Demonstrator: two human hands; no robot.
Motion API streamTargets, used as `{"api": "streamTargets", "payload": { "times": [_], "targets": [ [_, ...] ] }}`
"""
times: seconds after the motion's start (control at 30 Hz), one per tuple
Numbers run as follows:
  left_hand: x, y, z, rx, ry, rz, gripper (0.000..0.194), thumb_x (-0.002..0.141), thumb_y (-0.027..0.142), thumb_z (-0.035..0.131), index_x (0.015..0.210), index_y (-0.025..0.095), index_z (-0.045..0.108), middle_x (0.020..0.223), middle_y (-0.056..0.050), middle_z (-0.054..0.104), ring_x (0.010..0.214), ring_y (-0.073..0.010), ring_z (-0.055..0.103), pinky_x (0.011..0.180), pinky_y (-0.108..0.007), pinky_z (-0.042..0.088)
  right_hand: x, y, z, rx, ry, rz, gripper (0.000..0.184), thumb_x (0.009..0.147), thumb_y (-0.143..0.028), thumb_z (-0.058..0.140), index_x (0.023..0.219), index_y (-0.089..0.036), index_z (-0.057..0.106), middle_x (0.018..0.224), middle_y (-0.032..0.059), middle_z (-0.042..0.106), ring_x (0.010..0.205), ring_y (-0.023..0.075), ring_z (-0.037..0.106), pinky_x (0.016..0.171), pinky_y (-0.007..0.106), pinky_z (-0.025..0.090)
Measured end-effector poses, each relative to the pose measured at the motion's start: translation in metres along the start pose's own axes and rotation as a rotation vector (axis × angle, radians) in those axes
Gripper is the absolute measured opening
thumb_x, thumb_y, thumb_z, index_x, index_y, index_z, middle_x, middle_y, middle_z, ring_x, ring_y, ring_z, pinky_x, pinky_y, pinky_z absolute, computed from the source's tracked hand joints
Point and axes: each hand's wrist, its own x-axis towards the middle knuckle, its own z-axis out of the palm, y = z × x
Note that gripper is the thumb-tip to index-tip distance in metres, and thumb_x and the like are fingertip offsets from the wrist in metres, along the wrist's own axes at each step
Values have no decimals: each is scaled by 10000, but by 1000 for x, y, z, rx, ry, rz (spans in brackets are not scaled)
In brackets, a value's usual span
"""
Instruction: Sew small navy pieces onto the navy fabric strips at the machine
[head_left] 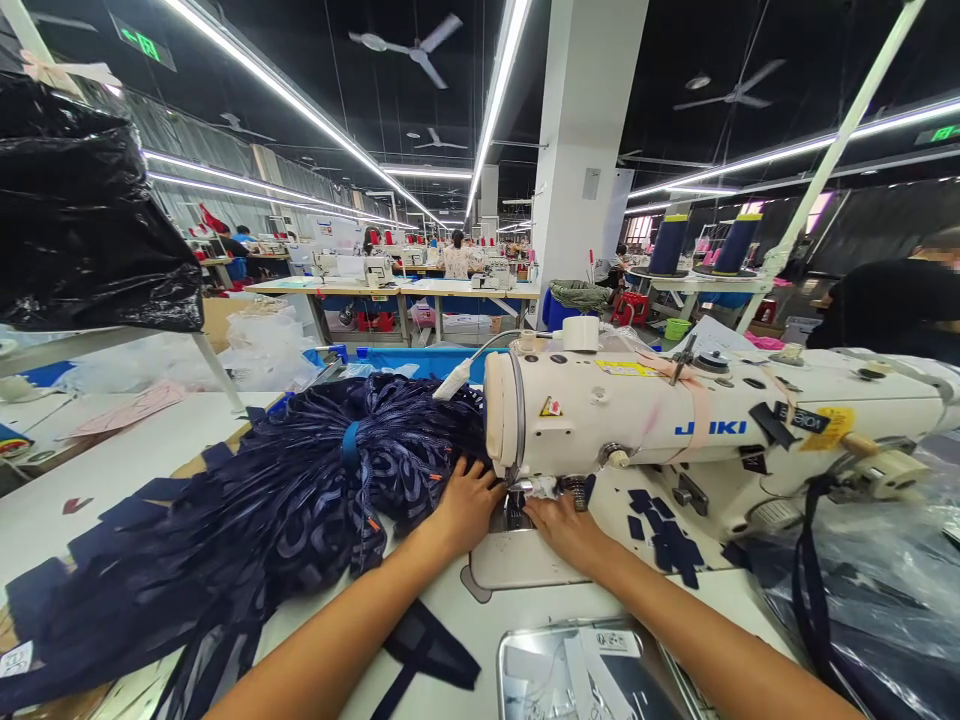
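Note:
My left hand (469, 500) lies at the left of the sewing machine's needle area, its fingers apart and touching navy fabric. My right hand (564, 525) is at the other side of the presser foot (517, 487), with fingers closed on a small piece of navy fabric (516, 512), which they partly hide. Above both hands is the head of a white sewing machine (592, 410). Left of it lies a big bundle of navy lace garments (300, 520), gathered by a blue band (349, 443).
Small navy fabric pieces (664, 535) lie on the machine bed to the right. A metal tray (517, 680) sits near the front edge, beside a loose navy strip (431, 655). Clear plastic bags (892, 570) cover the right side. Thread cones (667, 245) stand behind.

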Motion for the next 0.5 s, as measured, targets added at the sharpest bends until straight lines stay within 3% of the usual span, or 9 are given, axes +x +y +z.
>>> {"api": "streamTargets", "payload": {
  "times": [0.13, 0.33, 0.5],
  "targets": [
    [4, -1, 1, -10, 3, 1, 339, 792, 109, 447, 1096, 149, 591, 1155, -108, 582, 1138, -283, 442, 997, -509, 250, 2, 0, -1, -25, 9, -14, 307, 905, -146, 360, 858, -176, 662, 646, 79, 628, 650, 215, 586, 564, 299, 454],
    [4, 1, -1, -12, 0, -19, 307, 807, 102, 432, 1054, 132, 613, 1120, -120, 600, 1128, -285, 455, 984, -498, 283, 1, -1, 9, 7, 9, 55, 261, 886, -148, 402, 808, -173, 649, 598, 71, 600, 614, 205, 585, 561, 292, 454],
    [4, 1, -3, 3, -14, -27, 307, 819, 102, 420, 1053, 123, 618, 1133, -131, 595, 1140, -291, 458, 997, -502, 285, 2, 5, 12, -30, 44, -9, 284, 843, -96, 415, 917, -206, 666, 681, 65, 648, 662, 225, 607, 577, 318, 478]
  ]
}}
